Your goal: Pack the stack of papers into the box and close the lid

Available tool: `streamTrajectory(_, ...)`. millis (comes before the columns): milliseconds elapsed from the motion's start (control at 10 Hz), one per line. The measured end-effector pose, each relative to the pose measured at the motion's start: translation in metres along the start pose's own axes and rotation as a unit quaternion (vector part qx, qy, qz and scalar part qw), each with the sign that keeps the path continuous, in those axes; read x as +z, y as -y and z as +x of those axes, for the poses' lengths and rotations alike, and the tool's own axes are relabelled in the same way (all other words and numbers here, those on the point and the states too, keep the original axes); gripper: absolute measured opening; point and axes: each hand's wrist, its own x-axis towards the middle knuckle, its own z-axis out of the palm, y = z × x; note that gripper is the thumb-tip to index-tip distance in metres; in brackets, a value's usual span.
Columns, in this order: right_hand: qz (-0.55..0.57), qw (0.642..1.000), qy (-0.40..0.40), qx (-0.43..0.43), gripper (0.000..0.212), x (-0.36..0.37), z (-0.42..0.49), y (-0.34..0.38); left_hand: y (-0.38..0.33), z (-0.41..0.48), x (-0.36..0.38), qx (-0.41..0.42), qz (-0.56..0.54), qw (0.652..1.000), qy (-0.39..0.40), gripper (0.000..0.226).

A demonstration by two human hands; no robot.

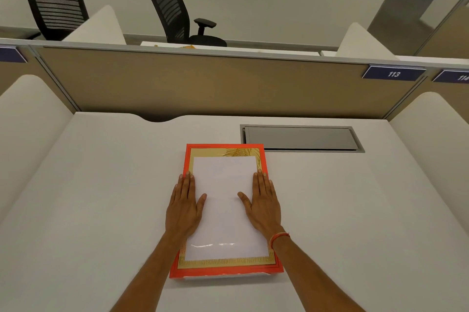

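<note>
A flat box [226,271] lies on the white desk in front of me, its orange-red lid with a gold border resting on top. A glossy clear window in the lid shows the white papers [224,212] inside. A strip of the white base peeks out under the lid's near edge. My left hand [184,206] lies flat on the lid's left side, palm down, fingers straight. On the right side my right hand [264,203] rests flat the same way, a red thread around its wrist. Neither hand grips anything.
A grey cable hatch [302,138] is set into the desk just behind and right of the box. A tan partition [203,83] with plate 113 [394,74] closes the back. White dividers flank both sides. Two black office chairs [177,12] stand beyond.
</note>
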Motion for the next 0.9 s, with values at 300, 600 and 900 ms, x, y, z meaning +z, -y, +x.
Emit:
streamTrajectory(300, 0.002, 1.0, -0.002, 0.003, 0.087, 0.001, 0.0, 0.0, 0.001, 0.0, 0.001, 0.003, 0.021, 1.0, -0.007, 0.09)
streamTrajectory(600, 0.013, 1.0, 0.009, -0.005, 0.087, -0.011, -0.002, -0.005, -0.008, -0.004, -0.012, 0.016, 0.09, 0.996, -0.017, 0.087)
streamTrajectory(900, 0.015, 0.999, -0.025, -0.023, 0.093, -0.039, -0.009, -0.056, -0.062, -0.016, -0.003, 0.02, 0.043, 0.997, -0.065, 0.091)
